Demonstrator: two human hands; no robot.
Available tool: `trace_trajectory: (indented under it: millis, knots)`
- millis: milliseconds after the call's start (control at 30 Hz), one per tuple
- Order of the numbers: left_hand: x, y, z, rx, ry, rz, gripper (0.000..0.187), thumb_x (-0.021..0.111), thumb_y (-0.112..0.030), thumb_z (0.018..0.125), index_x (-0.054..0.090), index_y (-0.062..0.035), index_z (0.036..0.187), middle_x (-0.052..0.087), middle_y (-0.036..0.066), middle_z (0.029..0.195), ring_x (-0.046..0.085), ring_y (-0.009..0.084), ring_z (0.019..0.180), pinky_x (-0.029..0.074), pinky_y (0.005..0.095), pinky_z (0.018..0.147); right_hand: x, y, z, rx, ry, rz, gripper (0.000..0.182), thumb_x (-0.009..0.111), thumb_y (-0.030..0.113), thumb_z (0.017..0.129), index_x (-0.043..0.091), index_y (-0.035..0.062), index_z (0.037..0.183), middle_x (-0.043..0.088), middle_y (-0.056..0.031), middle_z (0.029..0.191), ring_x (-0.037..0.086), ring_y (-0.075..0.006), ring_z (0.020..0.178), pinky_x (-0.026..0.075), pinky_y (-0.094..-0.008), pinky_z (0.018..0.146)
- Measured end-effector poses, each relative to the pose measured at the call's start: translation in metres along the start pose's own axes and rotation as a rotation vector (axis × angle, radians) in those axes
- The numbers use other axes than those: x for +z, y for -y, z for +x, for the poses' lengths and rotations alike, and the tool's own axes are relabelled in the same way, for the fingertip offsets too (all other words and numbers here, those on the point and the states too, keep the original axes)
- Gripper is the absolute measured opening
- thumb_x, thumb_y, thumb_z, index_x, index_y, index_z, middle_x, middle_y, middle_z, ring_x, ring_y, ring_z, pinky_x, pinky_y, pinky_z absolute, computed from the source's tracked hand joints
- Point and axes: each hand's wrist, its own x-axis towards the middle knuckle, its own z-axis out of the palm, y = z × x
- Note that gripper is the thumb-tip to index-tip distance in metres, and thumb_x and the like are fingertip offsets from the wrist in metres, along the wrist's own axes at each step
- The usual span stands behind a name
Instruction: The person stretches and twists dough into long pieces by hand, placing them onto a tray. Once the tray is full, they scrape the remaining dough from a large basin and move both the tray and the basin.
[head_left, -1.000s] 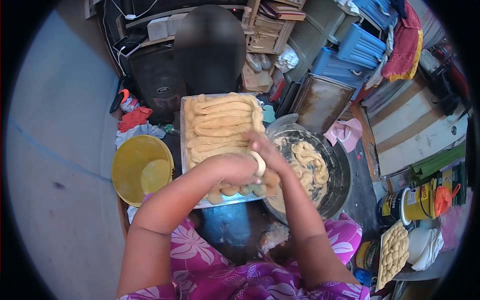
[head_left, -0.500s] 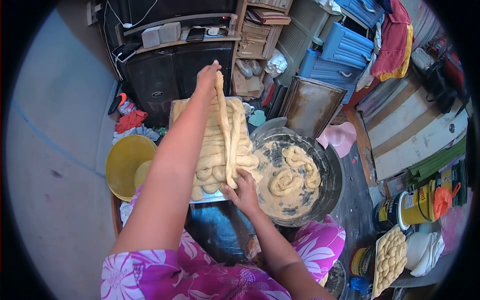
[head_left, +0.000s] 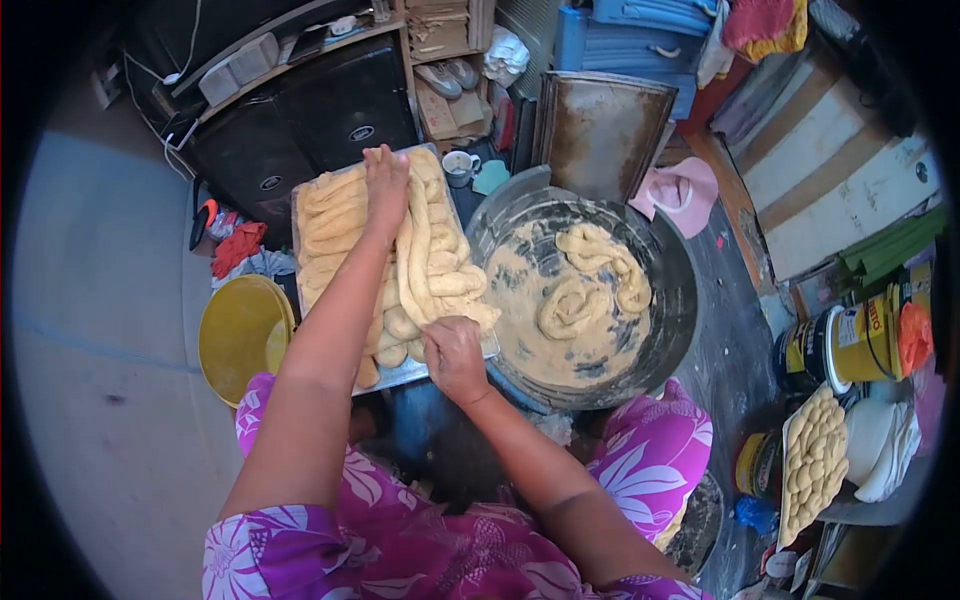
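From the head view, I see a long dough rope running between the two hands. The right hand has its fingers curled around the near end; the left hand lies over the far end, though whether it grips I can't tell. Beneath the rope, dough strips cover a metal tray; beyond the right hand's outer side sits a black basin.

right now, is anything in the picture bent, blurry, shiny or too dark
Head view: black, curved borders and a wide-lens bend; head view: the wall fades into darkness at the left edge; head view: deep shadow below the tray, a bluish sheen along its near edge; head view: the dough strip looks fairly sharp.
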Motion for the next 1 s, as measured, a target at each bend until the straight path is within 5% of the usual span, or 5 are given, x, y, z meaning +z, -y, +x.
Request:
trace_trajectory:
  millis: [267, 467, 700, 933, 1000]
  knots:
    - [0.000, -0.011, -0.023, -0.014, 0.185, 0.421, 0.073, 0.028, -0.054, 0.090, 0.023, 0.0007, 0.138, 0.009, 0.027, 0.144, 0.007, 0.0339, 0.136, 0.006, 0.0446, 0.109, -0.018, 0.000, 0.010, 0.060, 0.200, -0.160, 0.057, 0.056, 0.031, 0.082, 0.038, 0.0100, 0.132, 0.037, -0.0107, 0.136, 0.022, -0.0275, 0.133, 0.009, -0.0509, 0.107]
    - [0.011, -0.116, -0.146, 0.240, 0.265, 0.128, 0.059, 0.053, -0.026, 0.084, 0.034, 0.0006, 0.133, 0.012, 0.025, 0.144, 0.010, 0.0406, 0.134, 0.010, 0.0449, 0.109, -0.065, -0.117, 0.001, 0.593, -0.510, 0.086, 0.052, 0.062, 0.014, 0.078, 0.043, -0.0013, 0.124, 0.040, -0.0212, 0.130, 0.037, -0.0331, 0.122, 0.027, -0.0371, 0.103]
    - [0.093, -0.050, -0.323, 0.386, 0.971, 0.239, 0.050, 0.053, -0.036, 0.084, 0.050, -0.0031, 0.121, 0.028, 0.022, 0.139, 0.018, 0.0373, 0.133, 0.013, 0.0481, 0.108, -0.089, -0.271, -0.088, 1.244, 0.097, -0.123, 0.037, 0.064, 0.020, 0.072, 0.061, 0.0037, 0.105, 0.056, -0.0210, 0.113, 0.053, -0.0312, 0.104, 0.042, -0.0341, 0.089]
    - [0.095, -0.011, -0.336, 0.387, 1.223, 0.191, 0.048, 0.051, -0.036, 0.087, 0.050, -0.0029, 0.122, 0.036, 0.017, 0.136, 0.027, 0.0311, 0.130, 0.019, 0.0443, 0.108, -0.054, -0.311, -0.124, 0.453, 0.346, -1.035, 0.043, 0.059, 0.031, 0.076, 0.057, 0.0044, 0.109, 0.061, -0.0097, 0.082, 0.060, -0.0271, 0.070, 0.049, -0.0349, 0.065]
    - [0.095, -0.015, -0.327, 0.295, 1.233, 0.103, 0.048, 0.051, -0.035, 0.087, 0.049, -0.0023, 0.122, 0.036, 0.017, 0.135, 0.029, 0.0323, 0.129, 0.022, 0.0435, 0.107, -0.071, -0.340, -0.113, 0.788, 0.311, -0.459, 0.042, 0.057, 0.031, 0.077, 0.057, 0.0044, 0.110, 0.059, -0.0084, 0.083, 0.059, -0.0237, 0.070, 0.049, -0.0344, 0.065]
